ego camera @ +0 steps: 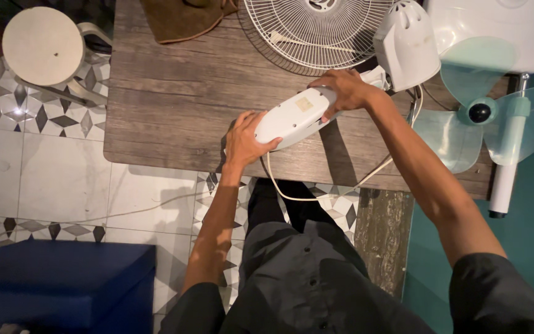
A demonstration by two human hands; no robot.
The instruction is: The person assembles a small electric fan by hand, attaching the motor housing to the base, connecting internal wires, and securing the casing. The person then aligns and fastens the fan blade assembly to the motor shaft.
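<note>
White fan housing (pixel 296 117) lies tilted on the wooden table (pixel 174 105) near its front edge. Left hand (pixel 245 141) clasps the near end, right hand (pixel 344 89) presses the far end, steadying it. Cord (pixel 316 196) dangles; wire grille (pixel 316 31) behind.

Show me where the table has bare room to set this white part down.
Free: the wooden table left of the left hand, bordered by the brown cloth above and the table's left edge. Crowded: right of the right hand, with fan grille, motor housing, blades and cord.
</note>
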